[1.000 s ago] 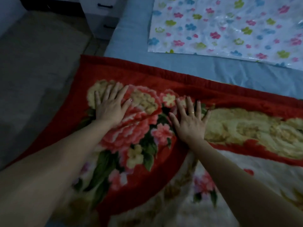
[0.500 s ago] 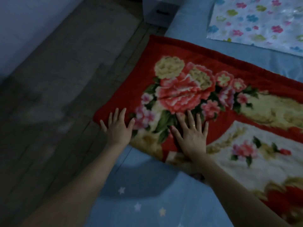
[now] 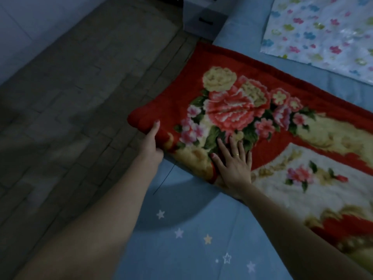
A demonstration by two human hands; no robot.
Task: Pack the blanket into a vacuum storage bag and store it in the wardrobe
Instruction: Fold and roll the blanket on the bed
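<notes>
Nearest, blue bed sheet point(image 3: 187, 249) with small pale stars, crossed by two bare forearms. Farther up, right hand point(image 3: 235, 165) flat on the blanket point(image 3: 232, 110), fingers straight and spread, palm pressing the near folded edge (a ring on one finger). Just left of it, left hand point(image 3: 150, 146) at the blanket's near-left corner, thumb lying along the top of the red border, remaining fingers tucked out of sight below the edge: grip apparently closed around that corner, though only the thumb side visible. Blanket itself folded, red with large pink and cream flowers, spread across the bed and running off toward the right, its left corner overhanging the bed edge above the floor point(image 3: 80, 98). Beyond the blanket, a strip of bare sheet, then the vacuum storage bag point(image 3: 323, 35), clear plastic with coloured flower print, lying flat at the far right, apart from the blanket. Farthest, a pale drawer unit point(image 3: 203, 19) with dark handles beside the bed.
</notes>
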